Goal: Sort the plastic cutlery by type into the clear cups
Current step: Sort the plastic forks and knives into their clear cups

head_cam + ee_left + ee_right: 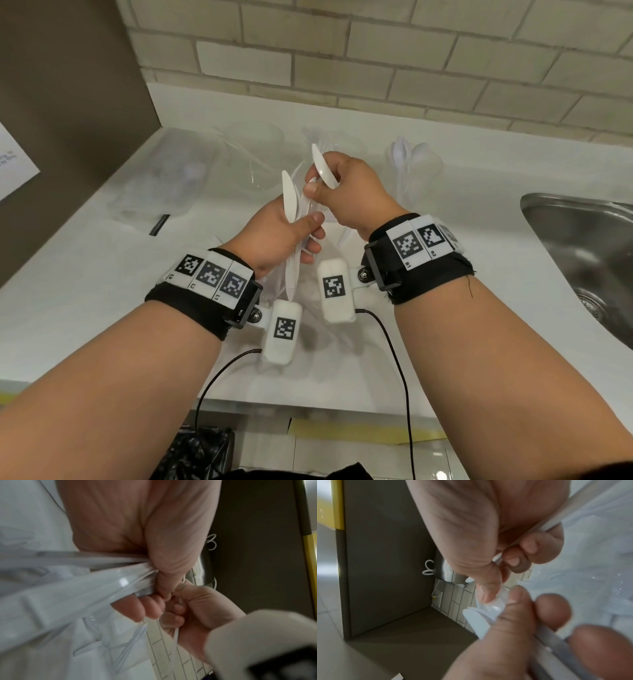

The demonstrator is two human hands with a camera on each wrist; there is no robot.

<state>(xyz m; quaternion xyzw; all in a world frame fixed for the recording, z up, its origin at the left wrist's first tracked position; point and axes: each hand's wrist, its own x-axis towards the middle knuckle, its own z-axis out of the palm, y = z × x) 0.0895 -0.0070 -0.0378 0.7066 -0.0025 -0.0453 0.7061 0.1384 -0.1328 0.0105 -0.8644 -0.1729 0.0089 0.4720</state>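
Observation:
My left hand (pixel 281 236) grips a bundle of white plastic cutlery (pixel 294 205) above the counter, with a serrated knife blade standing up from it. My right hand (pixel 346 192) holds a white knife (pixel 323 169) in its curled fingers. Its thumb and forefinger also pinch a piece at the top of the bundle. In the left wrist view the bundle (pixel 85 588) fans out from my fingers (pixel 149 609). The right wrist view shows the knife handle (pixel 556 524) across my palm. Three clear cups stand behind: one (pixel 257 154) looks empty, one (pixel 337 142) holds cutlery, one (pixel 414 168) holds spoons.
A clear plastic container (pixel 164 178) sits at the back left of the white counter (pixel 85 274). A steel sink (pixel 582 246) lies to the right. More white cutlery (pixel 346 236) lies on the counter under my hands. A black bag (pixel 198 452) hangs below the counter's front edge.

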